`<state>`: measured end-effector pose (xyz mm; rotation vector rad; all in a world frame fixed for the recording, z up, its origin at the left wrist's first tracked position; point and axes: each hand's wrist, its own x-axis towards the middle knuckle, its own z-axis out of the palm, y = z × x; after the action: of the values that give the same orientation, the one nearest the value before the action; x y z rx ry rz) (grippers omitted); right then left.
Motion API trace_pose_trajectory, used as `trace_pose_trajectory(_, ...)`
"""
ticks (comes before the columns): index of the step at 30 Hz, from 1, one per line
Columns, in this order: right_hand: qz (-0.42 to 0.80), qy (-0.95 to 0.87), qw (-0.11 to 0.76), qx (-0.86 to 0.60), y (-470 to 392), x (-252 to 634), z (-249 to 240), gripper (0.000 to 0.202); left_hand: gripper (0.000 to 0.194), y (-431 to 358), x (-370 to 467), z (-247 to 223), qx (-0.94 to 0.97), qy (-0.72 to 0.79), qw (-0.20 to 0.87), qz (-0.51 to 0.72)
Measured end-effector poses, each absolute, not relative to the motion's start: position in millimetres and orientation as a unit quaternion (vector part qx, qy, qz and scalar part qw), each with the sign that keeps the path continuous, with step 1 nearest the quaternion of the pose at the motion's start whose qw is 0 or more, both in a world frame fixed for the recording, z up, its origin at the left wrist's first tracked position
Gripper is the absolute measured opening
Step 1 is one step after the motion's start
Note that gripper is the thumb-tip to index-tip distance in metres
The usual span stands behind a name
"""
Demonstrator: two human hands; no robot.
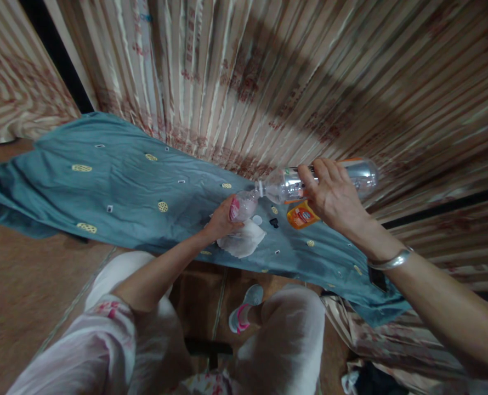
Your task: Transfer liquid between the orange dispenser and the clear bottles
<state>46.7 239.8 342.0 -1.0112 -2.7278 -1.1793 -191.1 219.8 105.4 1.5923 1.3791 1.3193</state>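
My left hand (222, 219) is wrapped round a small clear bottle (246, 203) with a pink label, tilted to the right. My right hand (330, 192) grips a large clear plastic bottle (279, 185) from above and holds it nearly level, its neck pointing left. The two mouths meet or almost meet; I cannot tell whether they touch. Below the small bottle lies a crumpled white tissue or cloth (242, 241). A white cap (257, 220) and a small black piece (274, 223) rest to its right. Under my right hand lies an orange bottle (301, 215) with a red label.
A blue-green cloth with yellow prints (132, 186) covers the long narrow surface. Behind it hangs a striped, flowered curtain (211, 82). A dark flat object (376, 278) lies on the cloth near my right wrist. My knees are close to the front edge.
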Motion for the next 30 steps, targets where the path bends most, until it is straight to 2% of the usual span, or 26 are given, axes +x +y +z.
trace_pose_trajectory(23,-0.35,-0.883,0.018,-0.312,240.9,46.3,343.9,0.045,0.087,217.7,-191.3,110.3,0.609,0.533,0.311,0.499)
trace_pose_trajectory(30,-0.356,-0.88,0.007,-0.316,240.2,44.7,345.7,0.044,0.092,217.3,-190.8,110.5,0.61,0.529,0.313,0.5)
